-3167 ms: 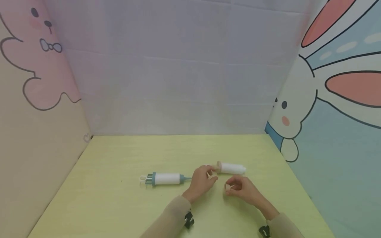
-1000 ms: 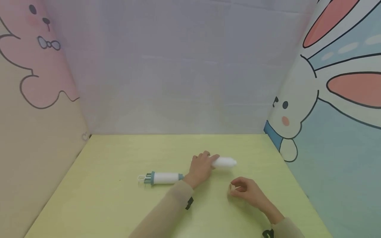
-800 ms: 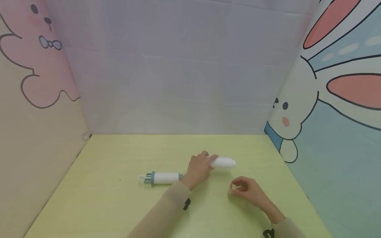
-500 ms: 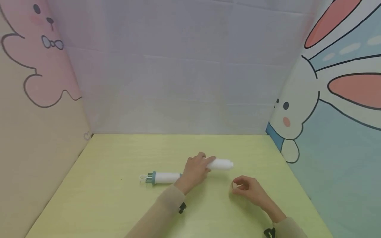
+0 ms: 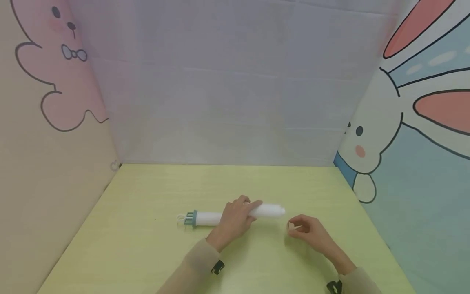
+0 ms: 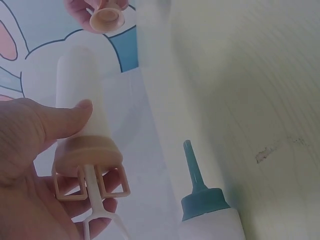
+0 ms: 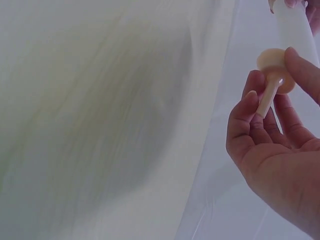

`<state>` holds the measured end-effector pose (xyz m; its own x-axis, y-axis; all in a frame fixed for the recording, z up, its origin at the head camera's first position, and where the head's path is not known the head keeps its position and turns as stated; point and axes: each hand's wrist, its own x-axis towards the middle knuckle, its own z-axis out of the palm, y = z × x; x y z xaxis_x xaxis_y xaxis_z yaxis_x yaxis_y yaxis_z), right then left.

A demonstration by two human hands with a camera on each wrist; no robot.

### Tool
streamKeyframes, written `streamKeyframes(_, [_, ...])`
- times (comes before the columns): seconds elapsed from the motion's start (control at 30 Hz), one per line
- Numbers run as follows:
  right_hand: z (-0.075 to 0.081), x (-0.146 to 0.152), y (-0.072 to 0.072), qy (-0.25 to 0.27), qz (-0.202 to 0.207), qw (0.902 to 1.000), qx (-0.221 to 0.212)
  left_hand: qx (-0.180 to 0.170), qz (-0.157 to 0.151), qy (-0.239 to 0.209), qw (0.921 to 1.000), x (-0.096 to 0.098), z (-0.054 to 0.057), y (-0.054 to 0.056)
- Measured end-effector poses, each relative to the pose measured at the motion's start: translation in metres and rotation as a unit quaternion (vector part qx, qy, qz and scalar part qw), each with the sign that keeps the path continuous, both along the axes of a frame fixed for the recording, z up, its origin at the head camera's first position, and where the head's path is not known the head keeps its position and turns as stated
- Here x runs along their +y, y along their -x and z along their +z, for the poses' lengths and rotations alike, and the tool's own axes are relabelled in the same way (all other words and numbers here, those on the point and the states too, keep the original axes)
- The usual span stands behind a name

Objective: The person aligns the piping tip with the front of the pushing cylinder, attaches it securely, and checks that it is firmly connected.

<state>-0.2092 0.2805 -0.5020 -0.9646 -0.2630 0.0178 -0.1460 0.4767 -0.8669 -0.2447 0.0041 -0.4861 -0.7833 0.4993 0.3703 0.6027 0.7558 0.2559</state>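
Observation:
My left hand (image 5: 235,216) grips a syringe-like dispenser around its lower barrel. It has a white barrel (image 5: 269,210), a peach collar with square loops (image 6: 87,152) and a white plunger handle. In the left wrist view the thumb lies along the barrel, fingers behind it. My right hand (image 5: 310,232) pinches a small peach nozzle cap (image 7: 272,75) by thumb and fingers, its thin spout pointing toward the palm and its wide mouth toward the barrel's tip. The barrel's tip and the cap are apart. A second dispenser (image 5: 208,219), white with teal ends, lies partly behind my left hand.
The teal dispenser's nozzle (image 6: 194,167) points up close to my left hand in the left wrist view. The yellow table (image 5: 147,253) is bounded by a pale back panel (image 5: 227,102) and side panels printed with cartoon animals.
My left hand has taken hold of the peach-collared dispenser, raised it, and over the last second brought it left and nearer the front. The right hand keeps its pinch on the nozzle cap, slightly shifted.

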Motion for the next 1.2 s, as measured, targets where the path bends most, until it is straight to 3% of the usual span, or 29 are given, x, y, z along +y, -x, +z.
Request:
streamKeyframes(0.23, [0.003,-0.004,0.004,0.01,0.006,0.9999,0.012,-0.042,-0.01,0.01,0.999,-0.004,-0.007,-0.006])
streamKeyframes(0.63, [0.005,-0.013,0.007,0.017,-0.002,0.9998,0.004,-0.059,-0.011,0.007,0.9982,-0.008,-0.014,-0.013])
streamKeyframes(1.2, [0.004,-0.018,0.007,0.018,0.044,0.9988,0.012,-0.03,-0.014,0.003,0.9994,-0.007,-0.026,-0.017])
